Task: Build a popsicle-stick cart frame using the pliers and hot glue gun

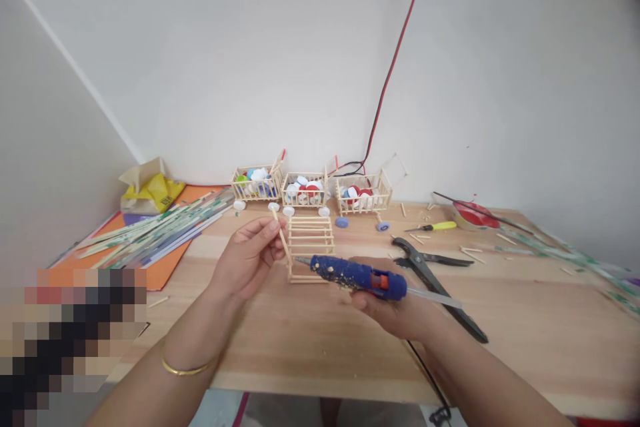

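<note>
My left hand pinches a thin wooden stick between thumb and fingers, tilted at the left side of a small ladder-like stick frame on the table. A blue glue gun, spotted with dried glue, is gripped in my right hand. Its metal nozzle points left, right by the stick's lower end; whether they touch I cannot tell. A clear glue stick pokes out of the gun's back. Behind the frame stand three small stick carts filled with bottle caps.
Black-handled cutters and a yellow-handled screwdriver lie right, among stick offcuts. A red-and-white bowl stands behind. Bundled sticks cover an orange sheet at left. The gun's black cord hangs over the front edge.
</note>
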`<state>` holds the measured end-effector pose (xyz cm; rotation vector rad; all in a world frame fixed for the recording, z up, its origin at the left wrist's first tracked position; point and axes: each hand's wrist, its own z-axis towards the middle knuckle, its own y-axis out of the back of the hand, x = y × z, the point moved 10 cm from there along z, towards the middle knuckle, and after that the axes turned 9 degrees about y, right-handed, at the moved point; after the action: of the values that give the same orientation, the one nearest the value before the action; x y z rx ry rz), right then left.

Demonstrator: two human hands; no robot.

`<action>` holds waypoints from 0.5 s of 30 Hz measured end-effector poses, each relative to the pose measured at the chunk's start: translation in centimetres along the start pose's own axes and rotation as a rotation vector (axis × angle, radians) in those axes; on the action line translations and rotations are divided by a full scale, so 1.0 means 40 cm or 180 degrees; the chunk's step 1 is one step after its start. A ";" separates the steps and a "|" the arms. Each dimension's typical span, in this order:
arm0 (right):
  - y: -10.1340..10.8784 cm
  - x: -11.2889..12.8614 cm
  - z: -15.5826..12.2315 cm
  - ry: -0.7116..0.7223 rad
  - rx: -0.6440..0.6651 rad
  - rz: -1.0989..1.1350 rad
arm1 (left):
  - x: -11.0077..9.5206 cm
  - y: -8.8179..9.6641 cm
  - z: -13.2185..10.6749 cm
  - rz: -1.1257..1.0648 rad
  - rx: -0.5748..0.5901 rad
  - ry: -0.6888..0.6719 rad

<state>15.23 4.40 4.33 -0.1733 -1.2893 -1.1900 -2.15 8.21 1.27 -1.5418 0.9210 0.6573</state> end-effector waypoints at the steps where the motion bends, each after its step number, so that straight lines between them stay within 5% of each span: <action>1: -0.008 -0.001 -0.001 -0.0031 0.0079 0.0034 | -0.003 0.003 0.001 -0.0001 -0.0013 -0.0030; 15: -0.026 -0.024 0.000 -0.0174 0.0175 0.0077 | -0.007 0.004 -0.001 -0.0014 0.0042 -0.0060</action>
<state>14.63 4.50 3.05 -0.1817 -1.3627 -1.1347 -2.43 8.20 1.41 -1.5232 0.9057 0.6603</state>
